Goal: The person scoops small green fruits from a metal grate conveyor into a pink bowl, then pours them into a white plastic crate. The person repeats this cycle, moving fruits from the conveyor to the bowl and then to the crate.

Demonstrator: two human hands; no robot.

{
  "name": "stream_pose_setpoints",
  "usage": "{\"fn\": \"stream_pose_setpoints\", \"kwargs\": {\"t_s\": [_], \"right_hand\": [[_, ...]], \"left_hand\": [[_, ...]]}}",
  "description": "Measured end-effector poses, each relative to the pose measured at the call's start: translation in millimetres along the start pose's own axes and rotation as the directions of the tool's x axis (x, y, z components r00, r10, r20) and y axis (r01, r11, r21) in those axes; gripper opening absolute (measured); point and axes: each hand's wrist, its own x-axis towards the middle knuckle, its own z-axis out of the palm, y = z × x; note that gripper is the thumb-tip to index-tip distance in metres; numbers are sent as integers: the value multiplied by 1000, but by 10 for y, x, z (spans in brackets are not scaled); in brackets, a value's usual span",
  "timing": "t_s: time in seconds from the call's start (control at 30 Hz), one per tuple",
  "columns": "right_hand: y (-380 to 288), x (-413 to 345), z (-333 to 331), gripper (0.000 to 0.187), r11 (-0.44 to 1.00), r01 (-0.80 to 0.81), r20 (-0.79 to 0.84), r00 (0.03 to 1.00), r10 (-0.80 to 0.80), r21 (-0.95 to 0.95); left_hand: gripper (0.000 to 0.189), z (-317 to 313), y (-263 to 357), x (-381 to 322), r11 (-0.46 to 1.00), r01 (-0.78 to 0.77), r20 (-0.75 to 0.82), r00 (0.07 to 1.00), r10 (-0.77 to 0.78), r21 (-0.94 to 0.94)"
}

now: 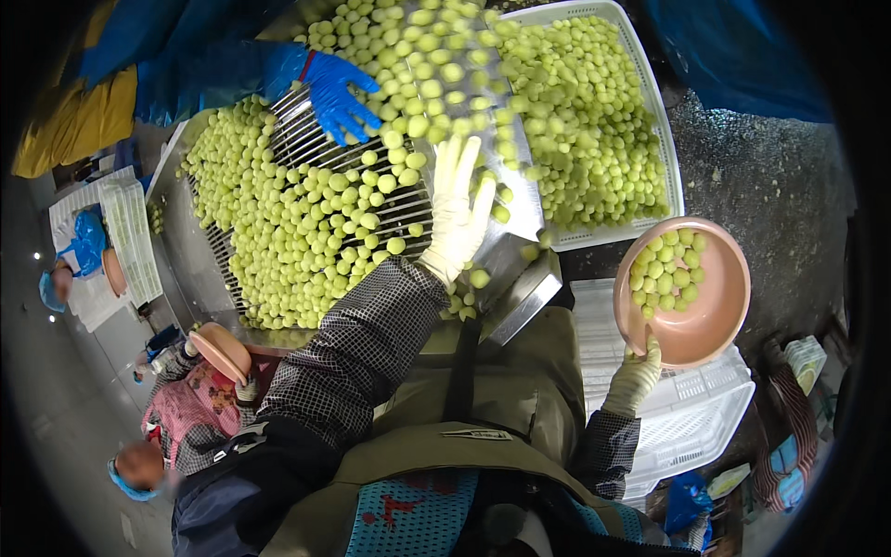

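Observation:
My left hand (456, 209), in a cream rubber glove, reaches over the metal chute (518, 202) at the edge of a slotted steel sorting table (411, 216). Its fingers are extended, and I see nothing gripped in them. Small round green fruits (292, 244) lie around it, some blurred on the chute. My right hand (637, 376), gloved too, grips the rim of a pink plastic basin (703, 334). A cluster of green fruits (667, 271) sits inside that basin. Beyond the chute stands a white plastic crate (675, 188) heaped with the same fruits.
A co-worker's blue-gloved hand (341, 94) spreads over the table's bars opposite me. White stacked crates (686, 425) stand below the basin. At left, another person holds a pink basin (221, 350). The wet dark floor (752, 188) lies right of the full crate.

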Motion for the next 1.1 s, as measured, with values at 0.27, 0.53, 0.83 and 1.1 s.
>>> {"fn": "stream_pose_setpoints", "kwargs": {"t_s": [0.27,0.53,0.83,1.1], "right_hand": [[-841,17,200,32,792,-390,44,907,420,470],[-1025,-70,301,41,721,-404,3,873,487,563],[-970,-232,287,41,750,-446,71,877,475,489],[-1282,-460,603,42,813,-392,142,919,367,432]], "left_hand": [[54,-505,-757,131,670,-121,6,985,171,732],[46,-1808,-2284,-26,471,56,-42,998,-40,880],[55,-3205,-2984,-765,339,560,-394,803,-447,757],[31,-660,-995,-1417,929,-362,748,594,296,-80]]}}
